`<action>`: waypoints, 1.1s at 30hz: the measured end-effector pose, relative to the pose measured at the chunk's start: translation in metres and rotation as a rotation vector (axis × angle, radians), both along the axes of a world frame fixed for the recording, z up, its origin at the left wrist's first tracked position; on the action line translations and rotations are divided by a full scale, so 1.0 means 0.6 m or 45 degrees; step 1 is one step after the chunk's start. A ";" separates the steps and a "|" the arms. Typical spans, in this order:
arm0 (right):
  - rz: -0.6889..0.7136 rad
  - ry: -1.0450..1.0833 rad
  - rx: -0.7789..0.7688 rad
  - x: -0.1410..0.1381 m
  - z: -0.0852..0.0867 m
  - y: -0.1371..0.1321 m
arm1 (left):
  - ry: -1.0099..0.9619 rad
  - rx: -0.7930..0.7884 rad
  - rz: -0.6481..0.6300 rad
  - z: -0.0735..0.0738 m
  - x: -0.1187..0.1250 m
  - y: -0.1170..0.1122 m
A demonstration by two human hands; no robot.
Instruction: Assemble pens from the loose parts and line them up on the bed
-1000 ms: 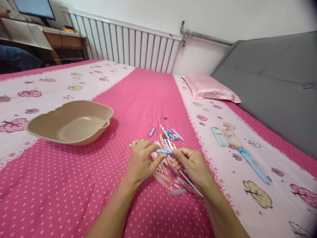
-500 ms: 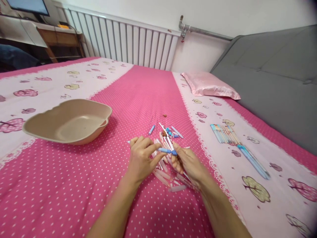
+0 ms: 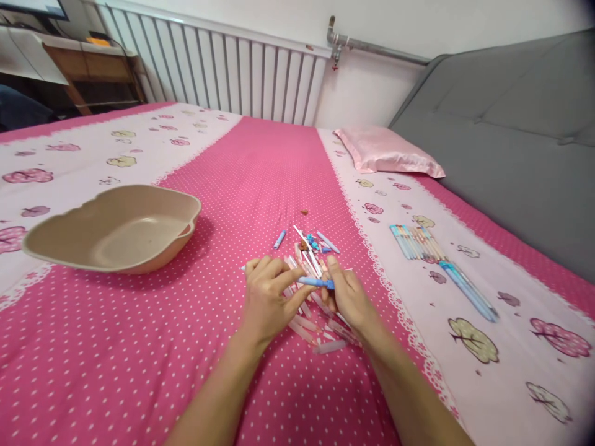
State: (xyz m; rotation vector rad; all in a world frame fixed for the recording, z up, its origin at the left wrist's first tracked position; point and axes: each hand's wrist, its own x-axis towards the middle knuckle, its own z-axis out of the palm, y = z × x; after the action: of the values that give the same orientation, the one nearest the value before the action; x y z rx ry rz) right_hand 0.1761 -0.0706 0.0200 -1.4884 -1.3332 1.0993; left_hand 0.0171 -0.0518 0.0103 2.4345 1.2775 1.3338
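Note:
A light-blue pen (image 3: 310, 281) lies crosswise between my two hands. My left hand (image 3: 269, 291) is closed around its barrel, and a pale end sticks out on the left past the knuckles. At the darker blue right end, my right hand (image 3: 351, 297) grips with thumb and curled fingers. Beneath both hands is a loose pile of pink and white pen parts (image 3: 304, 325), partly covered by them. Just beyond lie small blue pieces (image 3: 313, 242), a short blue pen piece (image 3: 279, 240) and a lilac pen piece (image 3: 328, 242).
On the left stands a beige basin (image 3: 139, 248). A row of pens (image 3: 418, 242) lies on the right, with several blue pens (image 3: 468, 291) beside it. Farther back are a pink pillow (image 3: 388, 152), a grey headboard (image 3: 502, 105) and a white radiator (image 3: 223, 68).
My right thumb has risen and now presses over the pen's right end. The left hand keeps its hold on the pen. The whole view has shifted slightly.

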 end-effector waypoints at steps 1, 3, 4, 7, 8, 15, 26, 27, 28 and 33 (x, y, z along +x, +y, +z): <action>-0.025 0.023 0.036 -0.001 0.000 0.000 | -0.010 -0.013 -0.007 0.000 0.001 0.000; -0.064 0.108 0.142 -0.004 0.001 0.000 | -0.034 -0.031 -0.018 0.001 0.003 -0.001; -0.065 0.160 0.205 -0.006 0.002 0.000 | -0.046 -0.039 -0.024 0.001 0.004 -0.002; -0.015 0.300 0.328 -0.012 0.008 -0.001 | -0.069 -0.079 -0.045 0.002 0.008 -0.005; 0.003 0.348 0.331 -0.013 0.009 -0.001 | -0.069 -0.097 -0.050 0.002 0.009 -0.006; -0.080 0.702 0.260 -0.017 0.007 0.004 | 0.002 -0.213 -0.105 0.006 0.015 -0.012; -0.127 0.538 0.345 -0.010 0.008 0.009 | 0.045 -0.340 -0.213 0.002 0.018 -0.008; -0.110 0.517 0.339 -0.009 0.008 0.009 | 0.038 -0.341 -0.217 0.002 0.017 -0.008; -0.092 0.506 0.331 -0.008 0.008 0.009 | 0.031 -0.341 -0.223 0.001 0.017 -0.007; -0.100 0.571 0.321 -0.007 0.003 0.009 | -0.015 -0.275 -0.253 -0.004 0.015 -0.004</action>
State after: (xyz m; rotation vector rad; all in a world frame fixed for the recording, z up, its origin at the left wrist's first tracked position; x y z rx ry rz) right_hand 0.1719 -0.0652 0.0219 -1.0255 -1.0432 1.0896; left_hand 0.0260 -0.0541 0.0080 2.3292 1.0807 1.0970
